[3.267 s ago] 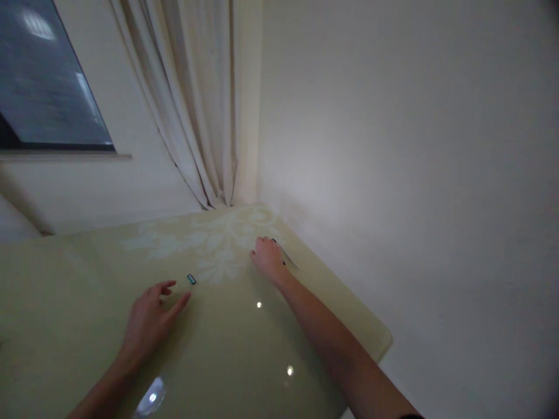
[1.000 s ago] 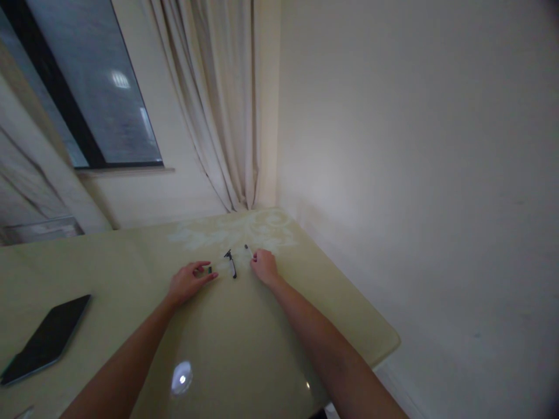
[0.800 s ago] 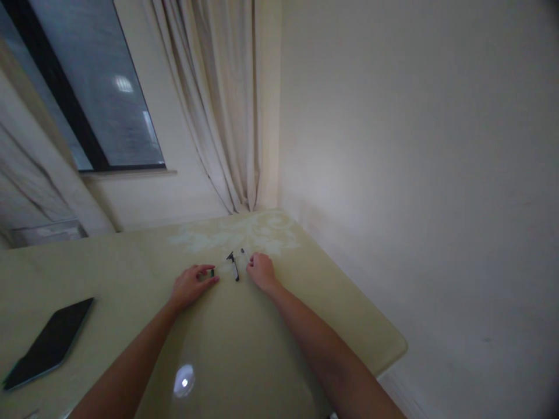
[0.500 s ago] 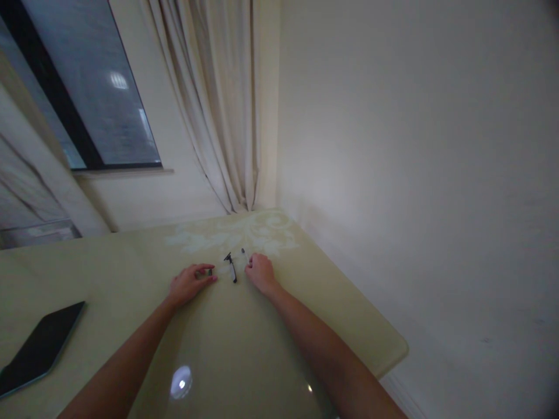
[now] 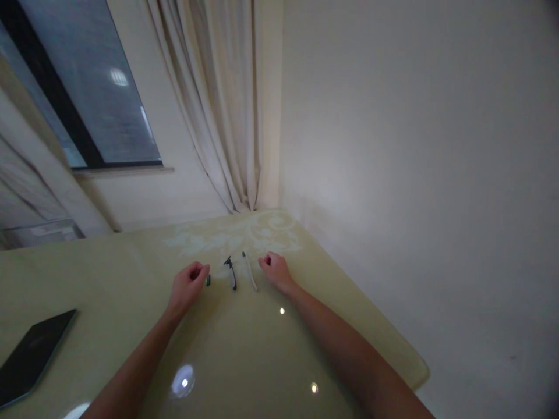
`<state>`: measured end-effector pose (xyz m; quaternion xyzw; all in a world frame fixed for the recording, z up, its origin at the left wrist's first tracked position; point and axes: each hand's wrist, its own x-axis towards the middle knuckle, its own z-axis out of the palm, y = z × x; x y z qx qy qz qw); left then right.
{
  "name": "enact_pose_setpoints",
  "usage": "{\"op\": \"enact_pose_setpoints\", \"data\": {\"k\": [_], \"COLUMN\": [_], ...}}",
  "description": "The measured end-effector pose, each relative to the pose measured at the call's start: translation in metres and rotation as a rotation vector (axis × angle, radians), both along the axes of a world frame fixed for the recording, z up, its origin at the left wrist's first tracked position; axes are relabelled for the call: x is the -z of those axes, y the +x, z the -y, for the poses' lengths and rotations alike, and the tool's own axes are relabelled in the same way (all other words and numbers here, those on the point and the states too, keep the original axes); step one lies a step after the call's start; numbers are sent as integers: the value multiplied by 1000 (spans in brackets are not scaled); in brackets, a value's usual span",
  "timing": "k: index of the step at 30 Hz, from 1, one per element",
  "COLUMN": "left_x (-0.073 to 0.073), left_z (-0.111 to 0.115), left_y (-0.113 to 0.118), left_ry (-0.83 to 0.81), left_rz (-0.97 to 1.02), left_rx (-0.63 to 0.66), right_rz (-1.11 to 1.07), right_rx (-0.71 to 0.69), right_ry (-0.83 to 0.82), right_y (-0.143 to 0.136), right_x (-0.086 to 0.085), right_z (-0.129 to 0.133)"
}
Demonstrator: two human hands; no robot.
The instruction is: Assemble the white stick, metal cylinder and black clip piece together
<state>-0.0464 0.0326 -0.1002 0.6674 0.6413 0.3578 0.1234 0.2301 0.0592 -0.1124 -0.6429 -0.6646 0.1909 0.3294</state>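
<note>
A toothbrush [image 5: 250, 272] with a pale handle and dark head lies on the table, its head pointing away from me. To its left lies a black and grey razor [image 5: 232, 274]. Farther left is a small dark green object [image 5: 208, 280], partly behind my left hand and too small to name. My left hand [image 5: 188, 283] is curled into a loose fist right beside that object, with nothing visible in it. Just right of the toothbrush and apart from it, my right hand [image 5: 275, 270] is also loosely closed, showing nothing inside.
The glossy pale green table [image 5: 244, 361] bears a white floral pattern at its far end. A dark flat tablet-like slab [image 5: 35, 355] lies at the left. A wall [image 5: 414, 174] runs along the right side; curtains [image 5: 218, 105] and a window [image 5: 91, 81] are beyond.
My right hand has let go of the toothbrush and drawn away to the right. My left hand has come off the small green object and curled closed.
</note>
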Motion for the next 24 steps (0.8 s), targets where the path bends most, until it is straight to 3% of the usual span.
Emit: {"op": "enact_pose_setpoints", "data": {"k": [6, 12, 20, 24], "left_x": [1, 7, -24, -32], "left_z": [-7, 12, 8, 9], "left_y": [44, 57, 53, 53], "left_ry": [-10, -106, -280, -376], "left_rz": [-135, -290, -424, -486], "left_rx": [-48, -45, 11, 61], "right_rz": [-118, -177, -223, -236], "right_rx": [-35, -80, -118, -119], "right_ry": [80, 109, 129, 131], "right_y": [5, 9, 13, 15], "right_x": [6, 11, 14, 14], "right_z": [0, 1, 0, 1]}}
